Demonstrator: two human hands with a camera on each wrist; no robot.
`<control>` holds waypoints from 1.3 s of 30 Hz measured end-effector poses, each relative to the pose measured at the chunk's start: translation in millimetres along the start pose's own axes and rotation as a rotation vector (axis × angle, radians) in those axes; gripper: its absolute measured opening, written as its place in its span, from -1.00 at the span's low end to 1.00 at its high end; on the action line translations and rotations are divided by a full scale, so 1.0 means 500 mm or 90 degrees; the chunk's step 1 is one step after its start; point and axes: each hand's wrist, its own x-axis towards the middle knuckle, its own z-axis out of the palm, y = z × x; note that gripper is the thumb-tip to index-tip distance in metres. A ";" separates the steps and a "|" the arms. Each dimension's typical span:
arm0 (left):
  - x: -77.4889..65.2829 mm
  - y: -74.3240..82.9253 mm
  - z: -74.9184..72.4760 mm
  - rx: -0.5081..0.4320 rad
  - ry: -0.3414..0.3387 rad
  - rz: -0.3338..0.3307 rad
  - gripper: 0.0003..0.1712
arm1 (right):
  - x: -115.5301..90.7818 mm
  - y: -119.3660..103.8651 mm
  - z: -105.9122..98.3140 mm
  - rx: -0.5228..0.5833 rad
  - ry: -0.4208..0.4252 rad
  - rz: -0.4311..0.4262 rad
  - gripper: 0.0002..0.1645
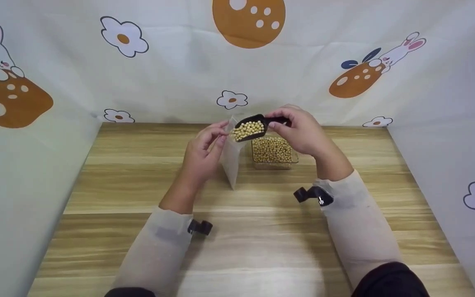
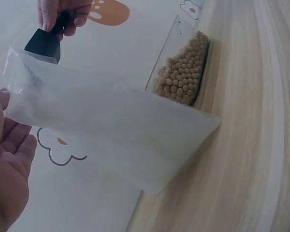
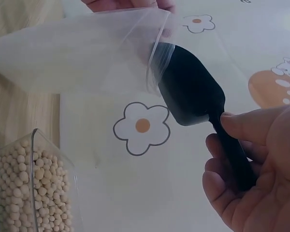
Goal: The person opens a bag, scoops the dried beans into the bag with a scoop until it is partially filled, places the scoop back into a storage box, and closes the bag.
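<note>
Near bean box point(image 1: 272, 166), hands point(image 1: 201, 154) point(image 1: 301, 130) hold bag point(image 2: 111, 116), bean-loaded scoop point(image 3: 193, 92).

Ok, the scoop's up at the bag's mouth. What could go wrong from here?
1. Spill: the beans reach the front of the scoop, whose tip is only at the mouth of the bag; tipping too soon could scatter some onto the table.
2. Slip: the left grip holds the thin bag near its top, so the added weight might pull it loose or make it sag.

Black scoop point(image 3: 195, 89) of beans point(image 1: 249, 130), tip inside bag point(image 2: 116, 121)
</note>
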 end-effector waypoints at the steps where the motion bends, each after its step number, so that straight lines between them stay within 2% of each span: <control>1: 0.000 -0.001 -0.001 0.000 0.001 -0.002 -0.84 | 0.001 -0.002 0.000 -0.004 0.000 -0.001 -0.69; 13: 0.005 0.002 -0.020 0.017 -0.001 -0.042 -0.79 | 0.003 -0.011 0.004 -0.044 0.008 -0.008 -0.67; 22: 0.008 -0.002 -0.026 0.019 0.005 -0.028 -0.79 | 0.004 -0.012 0.004 -0.042 0.026 -0.010 -0.68; 30: 0.008 0.000 -0.025 -0.003 -0.001 -0.025 -0.80 | -0.002 -0.012 0.004 -0.037 0.031 -0.012 -0.68; 35: 0.006 -0.001 -0.023 -0.016 -0.003 -0.024 -0.80 | -0.008 0.002 -0.001 -0.020 0.035 -0.012 -0.67; 39: 0.006 -0.003 -0.021 -0.005 -0.005 -0.019 -0.79 | -0.020 0.026 -0.011 -0.010 0.047 0.000 -0.66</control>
